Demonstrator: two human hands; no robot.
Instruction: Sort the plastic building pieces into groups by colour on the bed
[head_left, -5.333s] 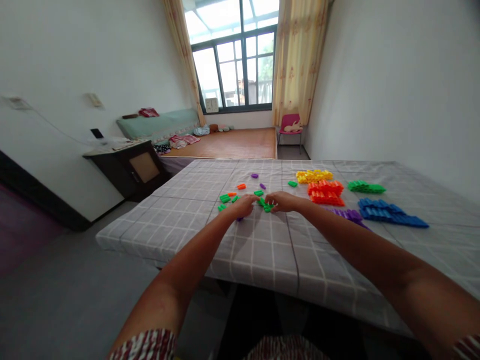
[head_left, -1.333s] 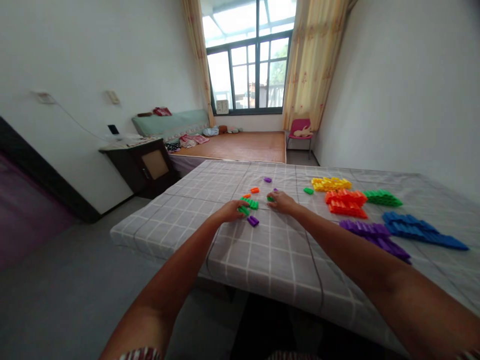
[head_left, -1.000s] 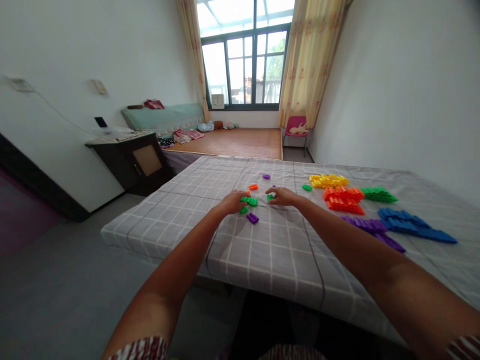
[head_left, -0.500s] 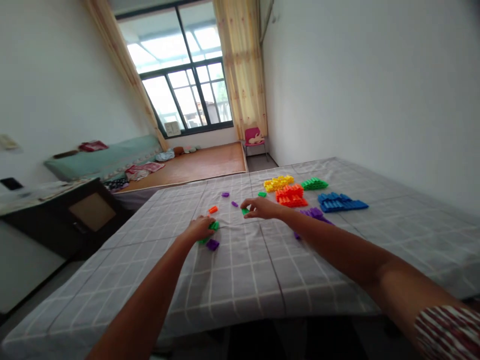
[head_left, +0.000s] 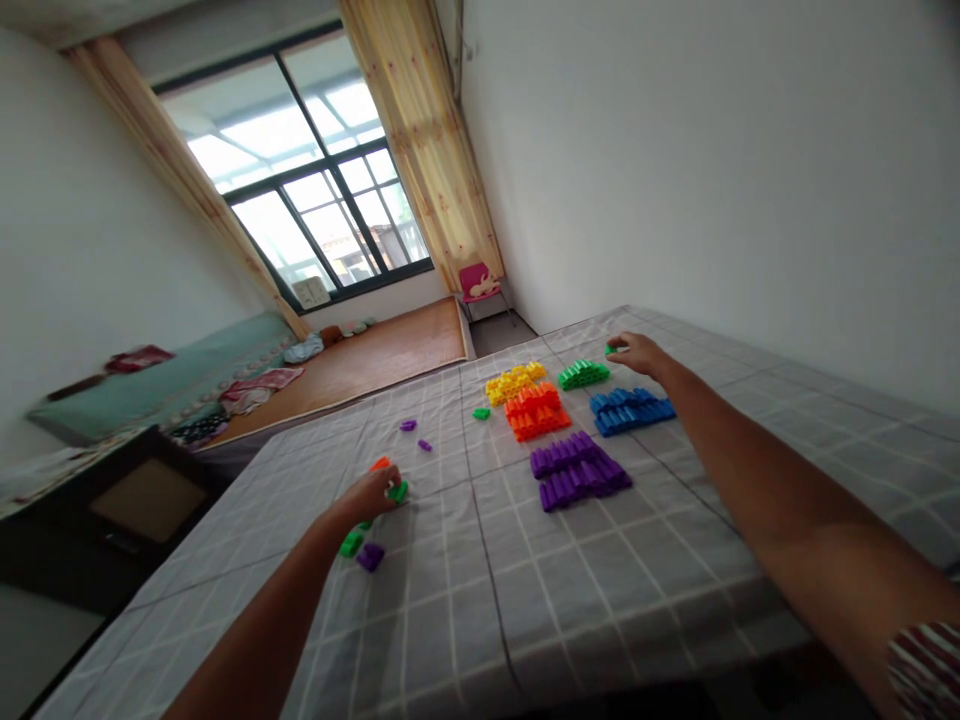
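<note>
My left hand [head_left: 369, 493] is closed around a small green plastic block [head_left: 400, 492], low over the tablecloth. An orange block [head_left: 380, 464] lies just beyond its fingers, partly hidden. Beside the left wrist are a loose green block [head_left: 351, 543] and a purple block [head_left: 370, 557]. Far to the right, my right hand [head_left: 639, 354] pinches another green block [head_left: 610, 350] in its fingertips. It is just right of the green pile [head_left: 583, 374], apart from it, and beyond the blue pile [head_left: 630, 410].
Yellow [head_left: 514, 383], orange [head_left: 537, 412] and purple [head_left: 577, 472] piles of blocks stand mid-table. A loose green block [head_left: 481, 413] and two purple pieces [head_left: 408, 425] lie left of them. The checked tablecloth [head_left: 450, 600] has folds. A wall borders the right side.
My right hand has carried a green block from mid-table to the right, beside the green pile. My left hand keeps its green block. The view has turned right and tilted.
</note>
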